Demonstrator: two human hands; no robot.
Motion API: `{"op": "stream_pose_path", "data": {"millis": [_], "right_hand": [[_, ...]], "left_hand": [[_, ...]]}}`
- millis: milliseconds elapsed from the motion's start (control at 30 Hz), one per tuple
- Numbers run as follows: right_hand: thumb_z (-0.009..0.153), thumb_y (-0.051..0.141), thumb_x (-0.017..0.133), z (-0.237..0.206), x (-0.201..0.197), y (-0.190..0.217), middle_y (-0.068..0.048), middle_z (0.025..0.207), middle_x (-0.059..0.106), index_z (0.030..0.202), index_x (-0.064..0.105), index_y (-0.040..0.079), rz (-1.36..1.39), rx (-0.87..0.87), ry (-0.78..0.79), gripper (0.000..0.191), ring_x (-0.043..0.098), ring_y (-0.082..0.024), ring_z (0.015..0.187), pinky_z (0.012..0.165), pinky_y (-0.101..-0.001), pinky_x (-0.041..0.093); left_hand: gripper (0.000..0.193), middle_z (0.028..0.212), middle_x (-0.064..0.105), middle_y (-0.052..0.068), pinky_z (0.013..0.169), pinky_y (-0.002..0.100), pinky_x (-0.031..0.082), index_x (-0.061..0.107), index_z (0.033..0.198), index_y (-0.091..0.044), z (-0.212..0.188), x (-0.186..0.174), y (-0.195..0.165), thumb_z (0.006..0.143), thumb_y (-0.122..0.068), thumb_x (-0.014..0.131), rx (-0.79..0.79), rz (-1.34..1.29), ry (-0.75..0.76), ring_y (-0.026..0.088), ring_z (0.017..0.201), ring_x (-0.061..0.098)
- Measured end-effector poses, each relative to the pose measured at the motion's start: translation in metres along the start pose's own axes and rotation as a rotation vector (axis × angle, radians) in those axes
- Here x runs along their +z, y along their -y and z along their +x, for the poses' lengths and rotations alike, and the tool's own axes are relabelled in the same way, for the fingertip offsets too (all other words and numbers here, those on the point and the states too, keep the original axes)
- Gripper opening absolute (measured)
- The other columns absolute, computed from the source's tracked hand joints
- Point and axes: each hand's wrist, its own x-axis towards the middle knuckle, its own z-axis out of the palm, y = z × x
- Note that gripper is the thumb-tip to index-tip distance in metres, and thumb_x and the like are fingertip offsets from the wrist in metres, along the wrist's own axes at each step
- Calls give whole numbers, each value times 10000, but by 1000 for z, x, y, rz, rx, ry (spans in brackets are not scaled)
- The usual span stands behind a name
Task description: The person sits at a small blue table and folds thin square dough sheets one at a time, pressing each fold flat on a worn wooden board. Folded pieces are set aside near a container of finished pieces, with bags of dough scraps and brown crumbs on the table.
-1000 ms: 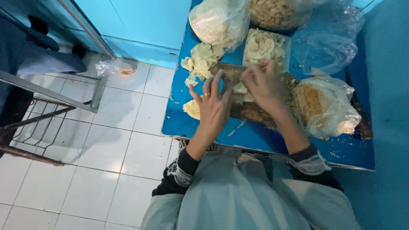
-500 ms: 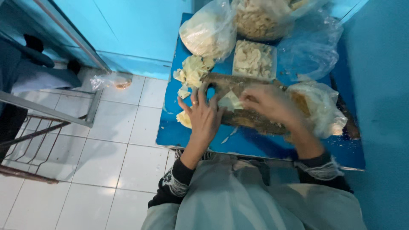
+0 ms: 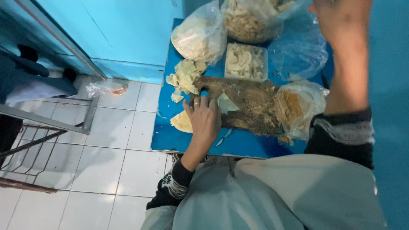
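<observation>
Left hand (image 3: 205, 117): lying spread, pressing a pale dough sheet (image 3: 226, 103) against the crumb-coated board (image 3: 247, 104).
Right hand (image 3: 336, 17): lifting; finger state unclear.
Sheet: looking thin, soft, tearable; edges best.

Bench (image 3: 179, 138): board (image 3: 247, 106) at centre; wrappers (image 3: 185, 76) by left edge; tray (image 3: 245, 61) behind board; bags (image 3: 200, 36) at far edge; crumb bag (image 3: 298, 106) right of board. Floor (image 3: 98, 170): small bag (image 3: 104, 88) left of bench.

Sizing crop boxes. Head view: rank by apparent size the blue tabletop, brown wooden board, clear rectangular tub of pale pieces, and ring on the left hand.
1. Blue tabletop
2. Brown wooden board
3. Clear rectangular tub of pale pieces
4. Ring on the left hand, by far the smallest.
All lie at a similar depth, so the order looks safe.
</observation>
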Motion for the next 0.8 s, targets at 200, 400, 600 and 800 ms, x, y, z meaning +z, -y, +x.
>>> {"op": "stream_pose_path", "data": {"millis": [200, 400, 600, 800], "right_hand": [[1001, 173, 694, -121, -30, 50, -153, 942, 762, 1334, 662, 83, -356, 310, 573, 346, 728, -250, 780, 668, -407, 587], [994, 74, 607, -183, -5, 29, -264, 789, 653, 1354, 593, 20, -610, 324, 641, 364, 671, -381, 688, 594, -481, 512], [926, -2, 585, -205, 0, 19, -262, 776, 641, 1272, 567, -26, -633, 244, 652, 347, 670, -405, 678, 567, -490, 506], [980, 52, 646, -201, 1, 35, -233, 799, 661, 1197, 576, -5, -621, 328, 569, 235, 686, -396, 751, 638, -487, 526]], "left_hand": [[243, 960, 652, 103, 1059, 555, 350, 608, 1077, -57, 3, -2, 5, 858, -95, 706, -15, -182, 65, 324, 1001, 621], [284, 963, 679, 102, 1012, 532, 365, 597, 1137, -68, 10, -6, 3, 887, -97, 730, -51, -197, 39, 316, 989, 624], [316, 902, 681, 115, 1003, 562, 352, 599, 1131, -69, 9, -5, 11, 849, -113, 735, -66, -206, 69, 325, 985, 629], [374, 954, 679, 147, 1019, 588, 336, 590, 1211, -66, 6, -8, 18, 850, -49, 686, -48, -257, 82, 351, 1027, 619]]}}
